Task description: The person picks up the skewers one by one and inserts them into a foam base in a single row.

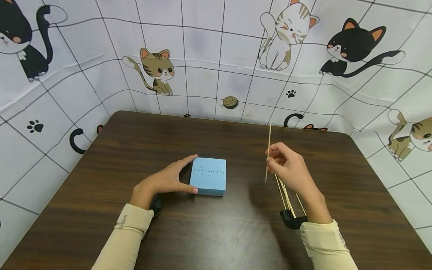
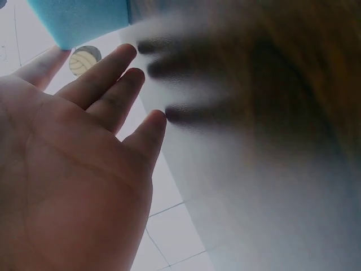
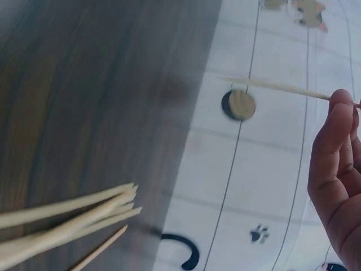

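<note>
A square light-blue foam block (image 1: 208,174) with rows of small holes in its top lies on the table. My left hand (image 1: 165,179) spans its left side, thumb at the near edge and forefinger at the far corner. In the left wrist view, the other fingers (image 2: 113,104) are spread out below the block. My right hand (image 1: 288,165) pinches a thin wooden skewer (image 1: 269,137) between thumb and fingers, upright and to the right of the block. The skewer's pointed end (image 3: 254,83) shows in the right wrist view.
Several more wooden skewers (image 1: 286,195) show below my right hand, partly hidden by the wrist and its black camera (image 1: 293,220). The dark brown table (image 1: 216,236) ends at a white curtain (image 1: 202,45) with cat drawings.
</note>
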Demonstrator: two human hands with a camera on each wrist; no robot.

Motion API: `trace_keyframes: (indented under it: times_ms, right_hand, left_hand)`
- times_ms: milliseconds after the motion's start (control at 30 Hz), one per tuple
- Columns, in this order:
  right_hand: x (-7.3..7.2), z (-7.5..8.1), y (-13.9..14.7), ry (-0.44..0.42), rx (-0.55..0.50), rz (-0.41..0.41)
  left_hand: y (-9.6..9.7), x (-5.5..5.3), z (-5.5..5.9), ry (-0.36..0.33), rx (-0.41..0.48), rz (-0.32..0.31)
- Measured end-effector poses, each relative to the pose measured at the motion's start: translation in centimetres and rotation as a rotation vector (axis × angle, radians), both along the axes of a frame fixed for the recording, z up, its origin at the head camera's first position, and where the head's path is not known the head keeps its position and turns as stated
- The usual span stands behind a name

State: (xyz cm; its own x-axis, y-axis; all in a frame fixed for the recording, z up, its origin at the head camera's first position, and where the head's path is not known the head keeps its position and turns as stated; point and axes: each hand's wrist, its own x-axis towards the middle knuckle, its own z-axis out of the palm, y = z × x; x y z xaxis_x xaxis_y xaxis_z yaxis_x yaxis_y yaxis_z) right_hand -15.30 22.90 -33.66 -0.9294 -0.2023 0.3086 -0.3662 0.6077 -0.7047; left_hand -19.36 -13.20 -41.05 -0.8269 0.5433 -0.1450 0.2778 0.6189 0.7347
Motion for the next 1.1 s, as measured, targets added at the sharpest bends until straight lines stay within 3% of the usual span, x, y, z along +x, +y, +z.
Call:
trace_keyframes:
  times_ms: [400, 767, 1100]
  right_hand:
    - [-1.2, -0.2, -5.5, 0.139, -0.053, 0.056]
    - [-2.7, -0.6, -10.9, 0.149, -0.176, 0.123]
    - [-3.8, -1.6, -14.5, 0.17, -0.147, 0.193]
  left_hand:
    - [-0.5, -0.7, -0.8, 0.009, 0.026, 0.001]
    - [-0.6, -1.1, -1.0, -0.003, 0.013, 0.02]
    - [-0.7, -1.0, -0.9, -0.027, 0.009, 0.025]
